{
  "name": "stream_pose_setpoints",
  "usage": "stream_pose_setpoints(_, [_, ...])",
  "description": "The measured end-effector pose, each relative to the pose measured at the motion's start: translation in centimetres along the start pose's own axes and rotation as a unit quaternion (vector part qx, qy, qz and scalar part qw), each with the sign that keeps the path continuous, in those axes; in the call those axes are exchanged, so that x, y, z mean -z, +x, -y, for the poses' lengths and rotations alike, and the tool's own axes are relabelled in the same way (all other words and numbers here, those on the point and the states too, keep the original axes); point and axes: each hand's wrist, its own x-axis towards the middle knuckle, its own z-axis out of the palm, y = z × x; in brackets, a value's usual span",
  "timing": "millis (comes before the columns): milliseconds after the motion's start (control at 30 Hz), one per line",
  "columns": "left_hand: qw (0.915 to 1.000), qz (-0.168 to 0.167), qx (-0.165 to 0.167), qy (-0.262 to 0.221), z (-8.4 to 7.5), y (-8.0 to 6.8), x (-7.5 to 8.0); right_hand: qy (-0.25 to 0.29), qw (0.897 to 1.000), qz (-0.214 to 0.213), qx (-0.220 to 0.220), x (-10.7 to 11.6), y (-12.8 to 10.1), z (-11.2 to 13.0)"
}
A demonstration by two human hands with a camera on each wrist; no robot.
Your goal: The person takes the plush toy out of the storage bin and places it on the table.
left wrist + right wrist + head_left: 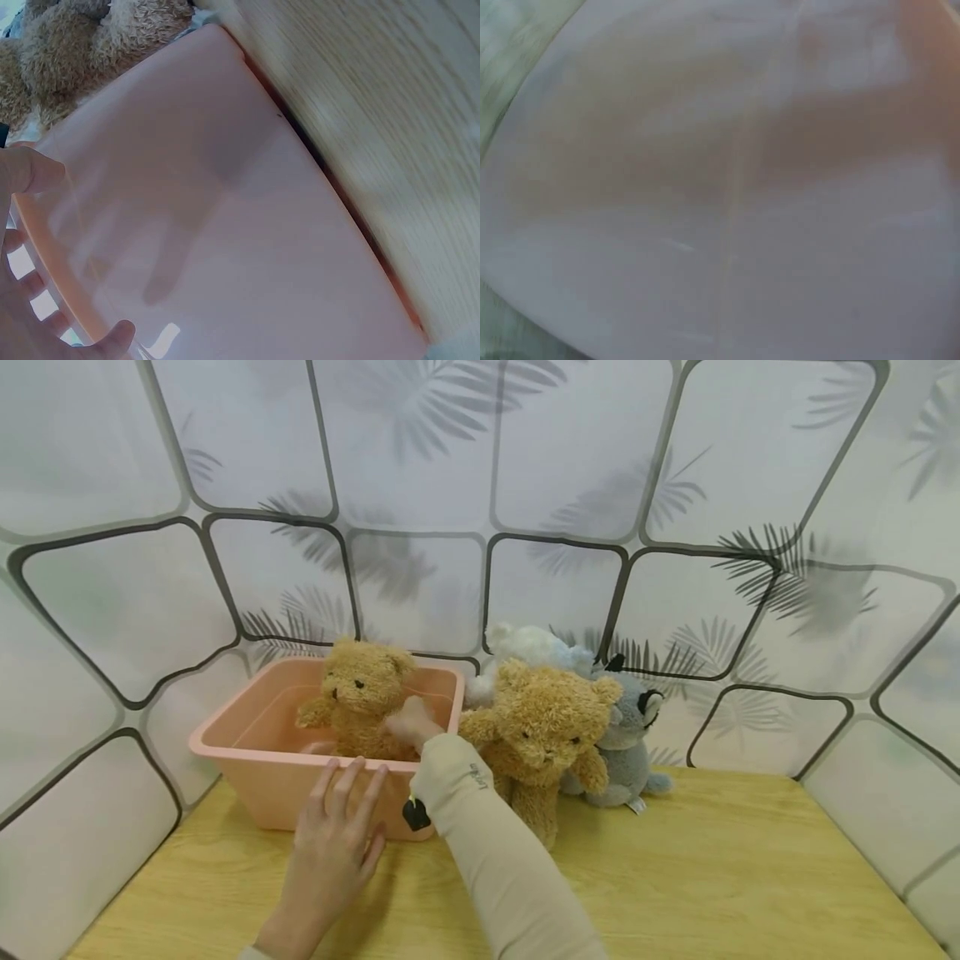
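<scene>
Presently, a tan teddy bear [358, 697] sits upright inside the pink plastic bin [247, 752], leaning toward its back wall. The bin stands on the wooden table [712, 860], at the left end, close to the patterned backdrop [420, 468].

The right hand [411, 720] reaches over the bin's near rim and rests against the bear's side; its fingers are mostly hidden behind the bear and the sleeve [495, 860], so whether they grip the bear cannot be told. The right wrist view shows only a blurred pink surface, close up.

The left hand [333, 843] lies flat against the bin's near outer wall, fingers straight and spread, fingertips [352, 770] reaching the rim. It grips nothing. The left wrist view confirms this: the thumb [30, 169] and a fingertip sit at the pink wall [225, 225], with the table grain beside it.

Just to the right of the bin, touching its corner, a second tan teddy bear [543, 735] stands on the table. Behind it are a grey koala toy [630, 735] and a white plush toy [528, 647], pressed close together.
</scene>
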Motion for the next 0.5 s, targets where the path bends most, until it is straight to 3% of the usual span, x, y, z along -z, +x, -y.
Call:
stream_pose_setpoints(67, [1.0,-0.002,-0.001,0.0,0.03,0.04,0.03,0.01,0.999,-0.047,0.003,-0.02,0.06,0.02])
stream_pose_setpoints(167, [1.0,-0.002,0.0,0.0,0.09,0.07,0.05,0.023,0.997,-0.079,0.0,0.09,0.07,0.0])
stream_pose_setpoints(333, [1.0,0.002,-0.003,0.004,0.07,0.02,0.01,0.055,0.998,-0.018,-0.027,0.45,-0.06,-0.16])
stream_pose_setpoints(400, [1.0,0.001,-0.004,0.003,0.0,-0.02,0.0,0.041,0.999,0.017,-0.031,0.41,-0.02,-0.31])
stream_pose_setpoints(500, [1.0,0.001,-0.004,0.002,-0.08,-0.05,0.04,-0.007,0.999,0.028,-0.025,0.18,-0.03,-0.49])
